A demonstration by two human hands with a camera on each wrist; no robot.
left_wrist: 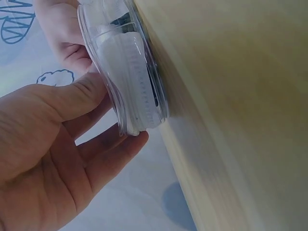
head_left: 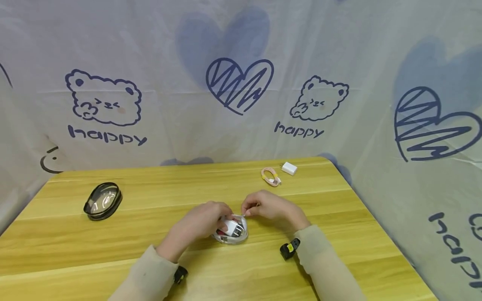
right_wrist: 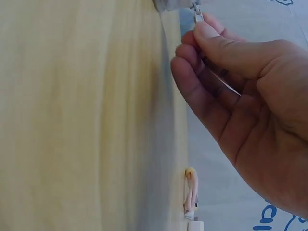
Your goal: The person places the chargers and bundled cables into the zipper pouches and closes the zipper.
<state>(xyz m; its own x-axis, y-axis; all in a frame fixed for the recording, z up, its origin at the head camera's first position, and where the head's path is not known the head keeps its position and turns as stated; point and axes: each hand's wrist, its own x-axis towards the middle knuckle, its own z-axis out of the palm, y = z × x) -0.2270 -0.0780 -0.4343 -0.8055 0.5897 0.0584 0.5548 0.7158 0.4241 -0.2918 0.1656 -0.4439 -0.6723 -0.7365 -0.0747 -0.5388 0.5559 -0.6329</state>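
Note:
A small clear zip pouch sits near the middle of the wooden table, with a white charger and cables showing through its wall. My left hand grips the pouch from the left. In the left wrist view the thumb lies along one side of the pouch and fingertips show at its lower end. My right hand is at the pouch's far right corner. Between its thumb and index finger it pinches a small metal zipper pull, which joins the pouch edge at the top of the right wrist view.
Toward the back right lie a coiled pink cable and a white charger plug. A clear case with black trim rests at the left. A printed cloth hangs behind the wooden table.

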